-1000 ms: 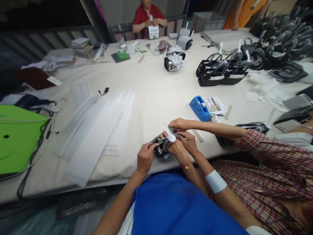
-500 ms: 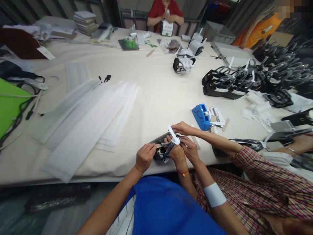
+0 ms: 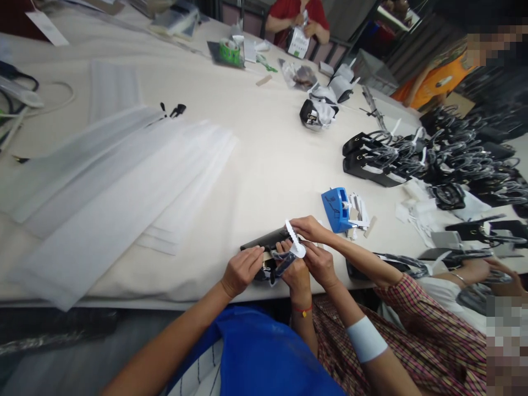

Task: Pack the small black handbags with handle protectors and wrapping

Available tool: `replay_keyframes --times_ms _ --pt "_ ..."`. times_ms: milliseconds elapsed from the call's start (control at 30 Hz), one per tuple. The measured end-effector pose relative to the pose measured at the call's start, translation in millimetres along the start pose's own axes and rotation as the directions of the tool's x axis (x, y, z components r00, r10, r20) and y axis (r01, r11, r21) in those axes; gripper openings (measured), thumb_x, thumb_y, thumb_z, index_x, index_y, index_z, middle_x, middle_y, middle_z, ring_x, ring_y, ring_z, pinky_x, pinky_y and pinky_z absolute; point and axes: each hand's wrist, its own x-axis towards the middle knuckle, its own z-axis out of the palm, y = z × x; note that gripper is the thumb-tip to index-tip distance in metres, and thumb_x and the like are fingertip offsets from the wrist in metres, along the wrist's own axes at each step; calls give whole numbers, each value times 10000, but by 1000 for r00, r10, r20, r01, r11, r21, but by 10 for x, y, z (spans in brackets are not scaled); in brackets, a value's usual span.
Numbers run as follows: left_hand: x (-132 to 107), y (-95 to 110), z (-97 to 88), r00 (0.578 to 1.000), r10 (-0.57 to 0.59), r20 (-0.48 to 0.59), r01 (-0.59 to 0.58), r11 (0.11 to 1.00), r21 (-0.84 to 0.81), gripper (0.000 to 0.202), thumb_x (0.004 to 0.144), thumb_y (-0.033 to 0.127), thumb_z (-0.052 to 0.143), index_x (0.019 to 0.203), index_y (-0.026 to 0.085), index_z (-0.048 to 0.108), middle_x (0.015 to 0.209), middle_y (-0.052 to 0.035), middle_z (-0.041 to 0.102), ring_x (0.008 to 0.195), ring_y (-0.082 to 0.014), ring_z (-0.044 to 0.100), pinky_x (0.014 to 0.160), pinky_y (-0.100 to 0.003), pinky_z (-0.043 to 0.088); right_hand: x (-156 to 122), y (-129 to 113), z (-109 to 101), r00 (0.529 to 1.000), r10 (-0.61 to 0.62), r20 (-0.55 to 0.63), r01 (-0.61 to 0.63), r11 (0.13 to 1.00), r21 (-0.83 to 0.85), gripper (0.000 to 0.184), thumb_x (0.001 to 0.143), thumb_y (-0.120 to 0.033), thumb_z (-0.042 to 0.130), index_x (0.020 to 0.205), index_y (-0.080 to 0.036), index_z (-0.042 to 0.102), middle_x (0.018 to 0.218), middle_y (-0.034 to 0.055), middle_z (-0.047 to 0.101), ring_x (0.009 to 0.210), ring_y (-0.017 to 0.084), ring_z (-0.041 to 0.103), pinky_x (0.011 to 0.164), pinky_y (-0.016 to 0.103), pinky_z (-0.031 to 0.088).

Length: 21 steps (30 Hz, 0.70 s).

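**Four hands crowd around one black bag at the table's edge!**

Starting from the left, long translucent-white sheets (image 3: 124, 184) fan out across the cream cloth-covered table (image 3: 272, 176). Then comes the person's left hand (image 3: 242, 269), fingers together, pinching the near-left end of a small black bag with shiny metal fittings (image 3: 267, 241). The bag lies at the table's front edge, right in front of the blue apron (image 3: 274, 352). Next to it is the person's right hand (image 3: 297, 278), red bracelet (image 3: 304, 313) at the wrist, fingers bent against the bag behind its plastic-wrapped handle (image 3: 284, 265); the handle partly covers them, so how firmly they grip I cannot tell. A white toothed strap (image 3: 294, 237) sticks up here, and a plaid-sleeved co-worker's two hands (image 3: 320, 265) crowd in beside it. Farther right sits a blue plastic tape dispenser (image 3: 335, 212), and beyond it, a row of black handbags (image 3: 371, 166).
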Motion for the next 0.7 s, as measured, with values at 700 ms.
replay_keyframes --times_ms 700 --pt "-4 -55 -66 998 71 0 -71 997 3 243 917 141 474 1009 198 692 1121 -110 715 1113 -233 647 952 -389 562 124 81 -41 996 -74 49 74 997 -15 264 921 -202 483 1041 -225 717 1018 67 750 677 180 674 613 301 516"
